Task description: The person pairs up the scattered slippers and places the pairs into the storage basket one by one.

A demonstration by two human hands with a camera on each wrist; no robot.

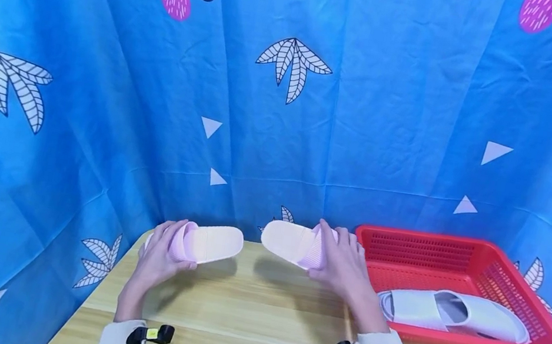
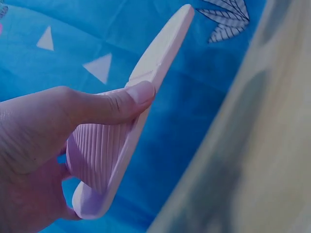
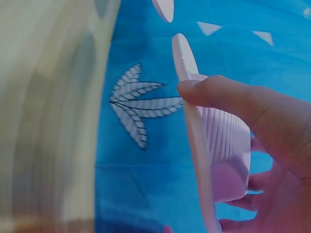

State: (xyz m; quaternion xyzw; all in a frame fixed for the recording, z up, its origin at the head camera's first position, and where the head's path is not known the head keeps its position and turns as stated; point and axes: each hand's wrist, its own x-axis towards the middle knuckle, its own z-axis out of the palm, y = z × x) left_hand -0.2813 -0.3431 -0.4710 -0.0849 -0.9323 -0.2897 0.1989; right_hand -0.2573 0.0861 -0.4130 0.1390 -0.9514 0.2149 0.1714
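Observation:
Each hand grips a slipper above the wooden table. My left hand (image 1: 159,258) holds a pink slipper with a ribbed strap (image 1: 216,244), its pale heel end turned toward the middle. In the left wrist view the thumb presses the edge of the slipper's sole (image 2: 127,145) and the fingers wrap behind the strap. Its mate, a matching pink slipper (image 1: 287,241), is gripped by my right hand (image 1: 344,265), heel end also facing inward. The right wrist view has the thumb on the edge of that slipper (image 3: 197,145). A gap separates the two heels.
At the right of the table (image 1: 232,323) stands a red plastic basket (image 1: 548,320) with slotted walls. Inside it lie white slippers (image 1: 413,308), one partly covering another. A blue patterned curtain (image 1: 390,124) hangs behind and on both sides.

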